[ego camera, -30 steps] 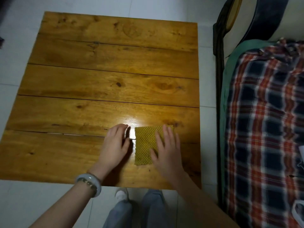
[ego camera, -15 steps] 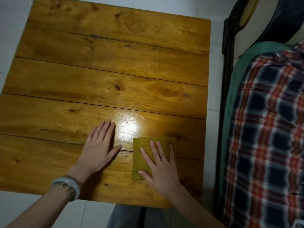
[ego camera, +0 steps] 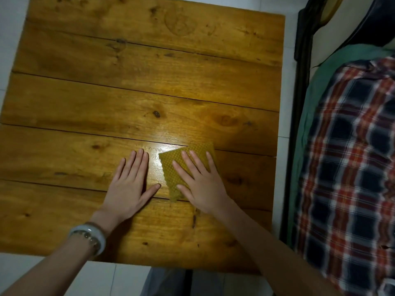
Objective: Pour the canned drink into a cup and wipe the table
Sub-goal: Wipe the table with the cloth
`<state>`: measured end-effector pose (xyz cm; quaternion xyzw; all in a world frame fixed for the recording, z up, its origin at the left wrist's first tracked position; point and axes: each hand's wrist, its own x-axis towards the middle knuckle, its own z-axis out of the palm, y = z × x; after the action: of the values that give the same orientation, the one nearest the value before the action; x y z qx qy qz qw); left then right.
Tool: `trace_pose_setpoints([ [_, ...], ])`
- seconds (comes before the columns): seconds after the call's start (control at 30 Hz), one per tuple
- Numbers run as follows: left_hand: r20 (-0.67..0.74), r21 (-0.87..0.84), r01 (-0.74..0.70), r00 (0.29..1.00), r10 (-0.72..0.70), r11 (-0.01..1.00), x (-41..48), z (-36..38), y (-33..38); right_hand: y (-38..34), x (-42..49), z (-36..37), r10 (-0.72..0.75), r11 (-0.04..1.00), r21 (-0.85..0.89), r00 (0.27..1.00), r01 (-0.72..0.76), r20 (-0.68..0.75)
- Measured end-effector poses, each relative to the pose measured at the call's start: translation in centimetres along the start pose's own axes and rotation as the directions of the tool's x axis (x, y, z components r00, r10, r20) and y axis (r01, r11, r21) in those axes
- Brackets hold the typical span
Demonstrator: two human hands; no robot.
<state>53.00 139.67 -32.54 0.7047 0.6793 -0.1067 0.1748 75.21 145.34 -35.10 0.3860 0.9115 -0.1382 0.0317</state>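
I see a bench [ego camera: 149,82] of five varnished wooden planks on a white tiled floor [ego camera: 10,50]. On its near half, a yellow waffle-textured cloth [ego camera: 168,167] lies flat and slightly skewed under my right hand [ego camera: 203,189]. My left hand [ego camera: 128,189] rests palm-down just beside it on bare wood.

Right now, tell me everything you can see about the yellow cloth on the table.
The yellow cloth is a small, roughly rectangular piece with a waffle-like woven texture, mustard in colour. It lies flat on the wooden table, near the person's edge and right of centre, turned slightly askew across a seam between planks. The right hand presses on it with straight, spread fingers and covers much of it. The left hand lies flat on the wood beside it, without touching it.
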Motion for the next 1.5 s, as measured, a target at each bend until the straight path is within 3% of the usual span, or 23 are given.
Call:
trace_pose_setpoints([
  [0.27, 0.021, 0.015, -0.025, 0.999, 0.025, 1.000, 0.0, -0.4, -0.5, 1.0, -2.6, 0.4, -0.023, 0.998, -0.054, 1.000, 0.022, -0.019],
  [0.4, 0.005, 0.007, -0.031, 1.000, 0.031, 1.000, 0.0, 0.0, -0.5, 5.0, -3.8, -0.4, 0.189, 0.978, -0.079, 0.980, -0.194, -0.069],
  [0.5, 0.000, 0.007, -0.035, 0.999, 0.035, 0.999, 0.0, 0.4, -0.5, 5.6, 0.4, -1.3, 0.347, 0.932, -0.089, 0.935, -0.352, -0.067],
  [0.57, -0.006, 0.010, -0.029, 1.000, 0.029, 1.000, 0.0, 0.5, -0.5, 4.1, 3.9, -1.5, 0.379, 0.920, -0.078, 0.923, -0.384, -0.069],
  [0.7, 0.003, -0.009, -0.027, 1.000, 0.027, 1.000, 0.1, 0.4, -0.3, -1.7, 6.2, -1.3, 0.217, 0.973, -0.086, 0.975, -0.212, 0.049],
  [0.77, -0.002, -0.016, -0.025, 1.000, 0.025, 1.000, 0.0, 0.2, -0.4, -3.4, 4.1, -0.6, 0.087, 0.995, -0.057, 0.996, -0.085, 0.034],
  [0.83, -0.007, -0.038, -0.031, 1.000, 0.031, 0.999, 0.1, 0.1, -0.5, -3.1, 0.6, 0.1, 0.058, 0.998, -0.034, 0.998, -0.058, -0.018],
  [0.97, -0.019, -0.060, -0.034, 0.999, 0.033, 0.998, 0.0, 0.2, -0.6, 2.3, -3.6, -0.1, 0.168, 0.981, -0.083, 0.983, -0.174, -0.073],
  [1.13, -0.040, -0.060, -0.034, 0.999, 0.032, 0.998, 0.0, 0.4, -0.4, 5.1, 5.7, -1.9, 0.422, 0.900, -0.058, 0.896, -0.432, -0.137],
  [1.2, -0.036, -0.095, -0.028, 0.999, 0.025, 0.995, 0.0, 0.3, -0.3, 3.0, 8.8, -2.2, 0.463, 0.885, -0.016, 0.883, -0.465, -0.076],
  [1.27, -0.051, -0.154, -0.030, 0.998, 0.023, 0.988, -0.2, 0.0, -0.3, 0.4, 8.9, -1.6, 0.355, 0.933, -0.045, 0.933, -0.357, -0.049],
  [1.33, -0.064, -0.187, -0.021, 0.998, 0.009, 0.982, -1.0, -0.2, -0.6, -2.1, 6.3, -0.9, 0.147, 0.986, -0.081, 0.989, -0.149, -0.023],
  [1.4, -0.062, -0.199, 0.027, 0.997, -0.040, 0.980, -2.2, -0.2, -1.2, -3.0, 2.1, 0.0, -0.014, 0.998, -0.068, 1.000, 0.014, -0.006],
  [1.5, -0.032, -0.181, 0.072, 0.996, -0.079, 0.981, -3.5, -0.1, -2.5, 0.4, -2.5, 0.1, -0.096, 0.987, -0.131, 0.995, 0.096, 0.004],
])
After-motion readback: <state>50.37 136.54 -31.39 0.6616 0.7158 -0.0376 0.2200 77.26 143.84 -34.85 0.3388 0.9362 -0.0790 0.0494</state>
